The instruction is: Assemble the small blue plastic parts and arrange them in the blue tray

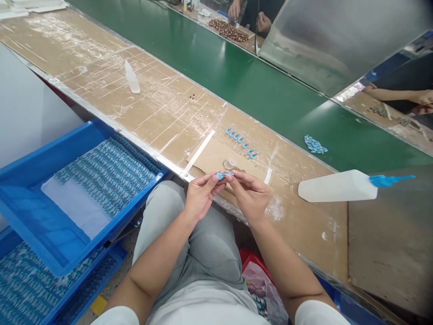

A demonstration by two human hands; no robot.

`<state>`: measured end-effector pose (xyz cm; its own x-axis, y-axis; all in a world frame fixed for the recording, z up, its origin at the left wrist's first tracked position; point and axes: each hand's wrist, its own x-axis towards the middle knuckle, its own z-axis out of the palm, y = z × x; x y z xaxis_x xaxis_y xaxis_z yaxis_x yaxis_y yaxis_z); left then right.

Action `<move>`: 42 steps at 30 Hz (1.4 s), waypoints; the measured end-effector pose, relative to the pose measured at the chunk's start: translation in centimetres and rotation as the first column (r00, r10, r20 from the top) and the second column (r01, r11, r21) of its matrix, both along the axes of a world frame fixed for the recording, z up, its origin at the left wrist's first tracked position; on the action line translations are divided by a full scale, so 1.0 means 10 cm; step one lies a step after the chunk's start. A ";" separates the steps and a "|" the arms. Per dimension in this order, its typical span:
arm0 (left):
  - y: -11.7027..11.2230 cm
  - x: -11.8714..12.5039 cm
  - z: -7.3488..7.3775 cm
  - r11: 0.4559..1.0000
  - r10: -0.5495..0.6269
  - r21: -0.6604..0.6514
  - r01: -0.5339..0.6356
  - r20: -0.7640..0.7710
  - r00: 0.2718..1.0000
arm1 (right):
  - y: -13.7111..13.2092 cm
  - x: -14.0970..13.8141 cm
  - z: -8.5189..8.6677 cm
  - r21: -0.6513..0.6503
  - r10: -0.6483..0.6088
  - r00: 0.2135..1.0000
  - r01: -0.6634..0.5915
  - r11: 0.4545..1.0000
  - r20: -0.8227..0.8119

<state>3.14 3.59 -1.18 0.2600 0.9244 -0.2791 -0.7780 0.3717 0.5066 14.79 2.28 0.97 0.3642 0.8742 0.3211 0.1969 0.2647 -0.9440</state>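
Note:
Close together at the table's front edge, my left hand (201,194) and my right hand (251,194) both pinch a small blue piece (219,175) between thumb and fingertips. Its exact kind is too small to make out, and the fingers partly cover it. Just beyond my fingers a small clear round container (230,164) rests on a cardboard sheet (211,155). Farther back, a slanting row of several small blue pieces (240,139) lies on the table.
A white bottle with a blue nozzle (338,186) lies at the right; a smaller white bottle (131,79) is at the left. A blue tray (20,169) holds rows of blue pieces. Beyond the table runs a green belt (203,76) with a blue pile (315,144). Co-workers' hands (264,21) show across it.

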 end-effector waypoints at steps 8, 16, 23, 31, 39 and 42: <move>0.00 0.00 0.00 0.999 0.035 -0.018 -0.035 -0.018 0.999 | -0.02 -0.03 0.01 -0.011 -0.001 0.999 0.002 1.000 0.034; -0.01 -0.01 -0.01 0.996 0.086 0.029 -0.085 -0.032 0.996 | -0.01 -0.04 0.01 0.027 0.010 0.993 -0.014 1.000 0.120; -0.04 -0.02 0.02 0.994 0.104 0.052 -0.100 -0.065 0.992 | -0.03 -0.01 0.12 0.044 0.036 0.975 -0.047 0.998 0.218; -0.08 -0.08 0.07 0.993 0.027 0.115 -0.031 0.033 0.999 | -0.12 0.01 0.30 -0.030 0.222 0.974 -0.221 0.975 0.043; -0.08 -0.08 0.15 0.969 0.043 0.243 -0.046 0.017 0.999 | -0.21 -0.03 0.41 -0.165 0.300 0.937 -0.330 0.930 -0.179; -0.11 -0.08 0.18 0.939 0.059 0.339 -0.049 -0.020 0.998 | -0.26 -0.02 0.44 -0.156 0.296 0.933 -0.329 0.931 -0.204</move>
